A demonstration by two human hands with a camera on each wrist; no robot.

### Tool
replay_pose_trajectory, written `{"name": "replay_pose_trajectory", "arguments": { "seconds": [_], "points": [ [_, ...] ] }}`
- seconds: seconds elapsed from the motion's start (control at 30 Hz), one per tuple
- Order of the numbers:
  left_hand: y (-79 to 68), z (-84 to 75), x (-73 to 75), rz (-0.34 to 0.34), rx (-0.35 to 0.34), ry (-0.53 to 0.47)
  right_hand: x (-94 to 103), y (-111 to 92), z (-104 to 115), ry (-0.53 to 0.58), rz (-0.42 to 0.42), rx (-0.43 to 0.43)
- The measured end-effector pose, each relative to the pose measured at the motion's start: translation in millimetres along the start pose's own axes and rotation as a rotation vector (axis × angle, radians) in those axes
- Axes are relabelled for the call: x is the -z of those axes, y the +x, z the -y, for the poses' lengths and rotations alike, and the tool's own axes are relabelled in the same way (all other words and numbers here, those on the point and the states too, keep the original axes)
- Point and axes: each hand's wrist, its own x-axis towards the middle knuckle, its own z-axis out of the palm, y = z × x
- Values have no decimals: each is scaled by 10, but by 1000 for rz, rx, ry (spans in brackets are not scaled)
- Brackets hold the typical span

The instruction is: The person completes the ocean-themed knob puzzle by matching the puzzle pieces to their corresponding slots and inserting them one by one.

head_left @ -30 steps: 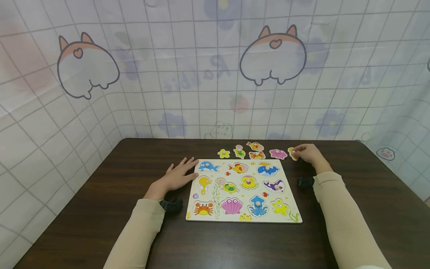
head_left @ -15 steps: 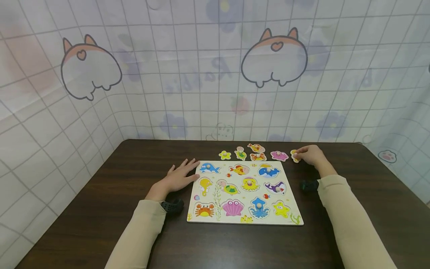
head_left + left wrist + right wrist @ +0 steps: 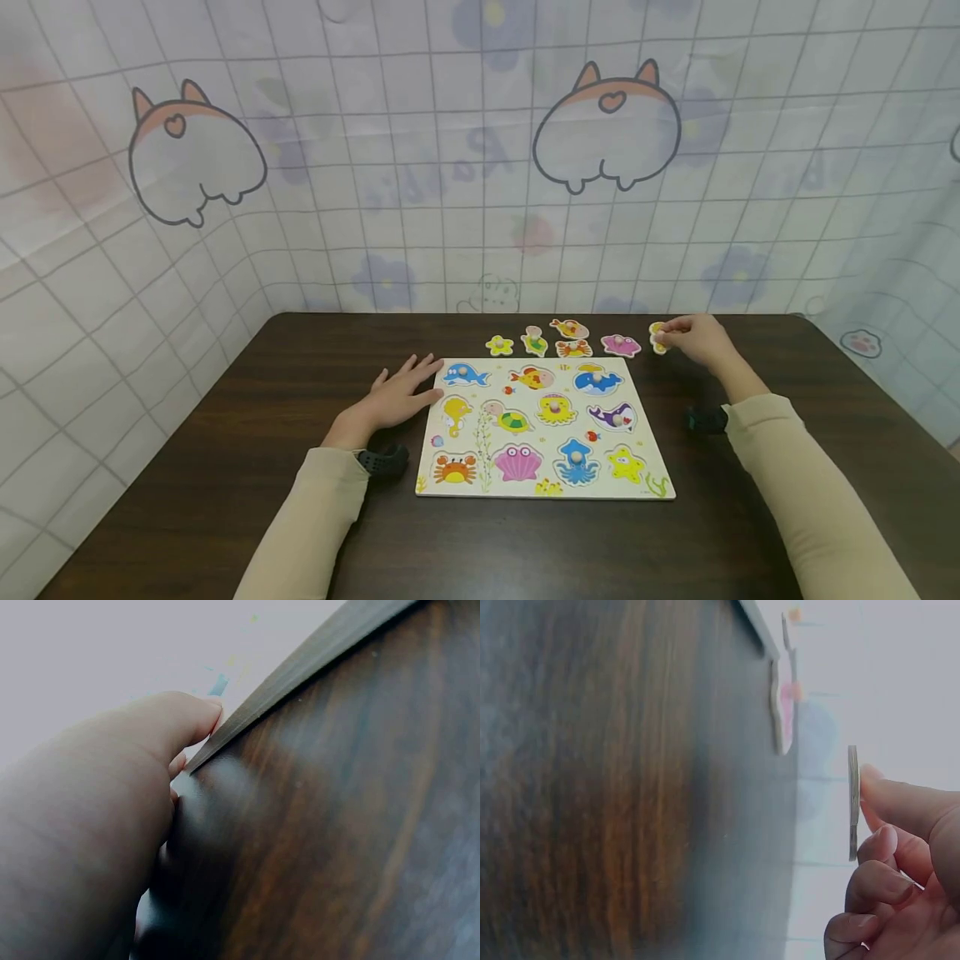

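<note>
At the back right, my right hand (image 3: 699, 340) pinches a yellow puzzle piece (image 3: 657, 337) between thumb and fingers. Seen edge-on in the right wrist view, the piece (image 3: 853, 802) is held off the table; its printed shape is partly hidden by the fingers. My left hand (image 3: 393, 393) lies with fingers spread at the left edge of the white puzzle board (image 3: 555, 437), its thumb (image 3: 196, 720) on the board's edge. Knobbed pieces sit in the board, among them an octopus (image 3: 550, 410) and a blue squid (image 3: 576, 469).
Behind the board lie loose knobbed pieces: a yellow star (image 3: 498, 346), a turtle (image 3: 534, 342), a fish (image 3: 574, 330), a crab (image 3: 573, 351) and a pink shell (image 3: 621, 347). The dark wooden table (image 3: 480, 546) meets a patterned curtain (image 3: 420, 208) at the back.
My right hand has risen slightly and shifted a little rightward with the yellow piece, away from the pink shell. The left hand and board have stayed in place.
</note>
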Motion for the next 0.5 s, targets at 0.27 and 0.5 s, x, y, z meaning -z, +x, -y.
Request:
{"name": "replay_pose_trajectory", "arguments": {
  "seconds": [0.27,0.5],
  "points": [
    [-9,-20,13,6,4,-5,-4,-94,192,4,24,37],
    [-10,-34,23,9,5,-4,-68,-170,336,25,55,73]
  ]
}}
